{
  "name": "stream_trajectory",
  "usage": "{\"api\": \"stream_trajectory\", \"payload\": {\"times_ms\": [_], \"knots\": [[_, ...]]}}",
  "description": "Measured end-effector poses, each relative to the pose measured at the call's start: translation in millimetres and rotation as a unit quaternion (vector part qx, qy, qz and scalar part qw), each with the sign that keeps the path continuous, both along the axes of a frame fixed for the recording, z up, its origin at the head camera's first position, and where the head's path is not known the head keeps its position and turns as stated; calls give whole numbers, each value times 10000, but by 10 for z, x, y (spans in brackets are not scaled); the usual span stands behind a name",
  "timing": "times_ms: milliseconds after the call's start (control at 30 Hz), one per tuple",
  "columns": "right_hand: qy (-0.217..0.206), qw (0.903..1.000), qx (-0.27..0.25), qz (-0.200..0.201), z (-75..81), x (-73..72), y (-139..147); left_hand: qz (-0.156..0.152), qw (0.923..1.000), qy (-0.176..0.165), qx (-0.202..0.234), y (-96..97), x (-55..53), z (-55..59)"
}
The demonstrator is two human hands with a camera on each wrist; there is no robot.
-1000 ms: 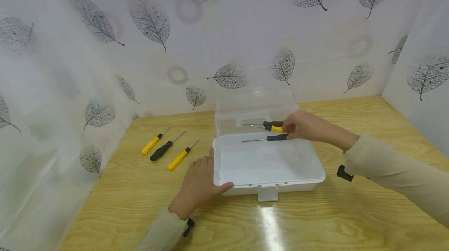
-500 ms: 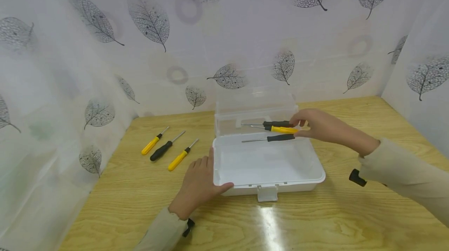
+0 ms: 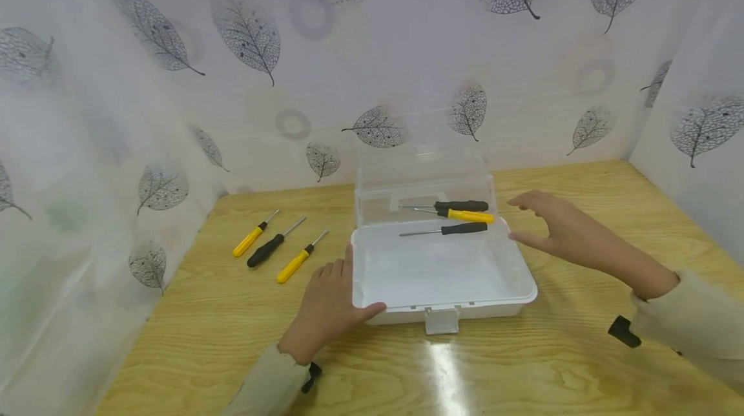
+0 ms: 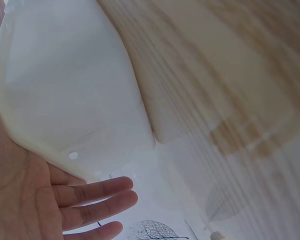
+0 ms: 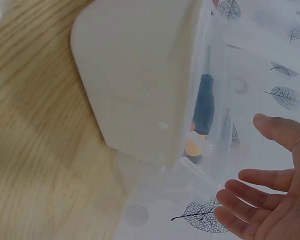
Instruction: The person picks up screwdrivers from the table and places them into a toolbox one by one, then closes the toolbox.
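Note:
A white plastic box (image 3: 444, 267) lies with its clear lid (image 3: 427, 174) raised at the back. My left hand (image 3: 327, 303) rests against the box's left front corner, fingers along the side and thumb on the front rim. At the box's back edge, by the lid, lie a yellow-handled screwdriver (image 3: 469, 216), a black screwdriver (image 3: 462, 206) behind it and another black screwdriver (image 3: 464, 228) in front. My right hand (image 3: 560, 228) is just right of the box, fingers apart from the thumb and nothing between them; the right wrist view shows its spread palm (image 5: 285, 210).
Left of the box, two yellow screwdrivers (image 3: 295, 265) and a black screwdriver (image 3: 268, 250) lie on the wooden table (image 3: 203, 338). A latch (image 3: 442, 321) hangs from the box's front. A leaf-patterned curtain (image 3: 378, 48) closes off the back and sides.
My right hand has let go of the screwdrivers at the box's back and drawn away to the right. My left hand stays at the box's corner.

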State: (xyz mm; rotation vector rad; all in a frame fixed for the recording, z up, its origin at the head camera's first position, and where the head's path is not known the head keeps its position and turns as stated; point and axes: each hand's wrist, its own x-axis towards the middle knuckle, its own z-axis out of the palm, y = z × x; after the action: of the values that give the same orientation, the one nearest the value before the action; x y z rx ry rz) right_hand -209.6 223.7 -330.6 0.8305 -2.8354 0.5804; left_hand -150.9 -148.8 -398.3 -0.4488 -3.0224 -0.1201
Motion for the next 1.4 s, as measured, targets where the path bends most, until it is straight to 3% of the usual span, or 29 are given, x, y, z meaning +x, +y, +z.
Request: {"api": "stream_trajectory", "payload": {"times_ms": [467, 767, 1233, 1400], "knots": [[-998, 9950, 33, 8, -381, 273, 27, -15, 10000, -14, 0, 6, 8, -6], [-702, 9965, 430, 143, -516, 320, 2, 1, 9998, -108, 146, 27, -23, 7], [-689, 9966, 441, -8, -580, 318, 15, 36, 9998, -197, 36, 51, -73, 23], [-533, 9968, 583, 101, -573, 298, 26, 34, 9997, -249, 65, 59, -82, 35]]}}
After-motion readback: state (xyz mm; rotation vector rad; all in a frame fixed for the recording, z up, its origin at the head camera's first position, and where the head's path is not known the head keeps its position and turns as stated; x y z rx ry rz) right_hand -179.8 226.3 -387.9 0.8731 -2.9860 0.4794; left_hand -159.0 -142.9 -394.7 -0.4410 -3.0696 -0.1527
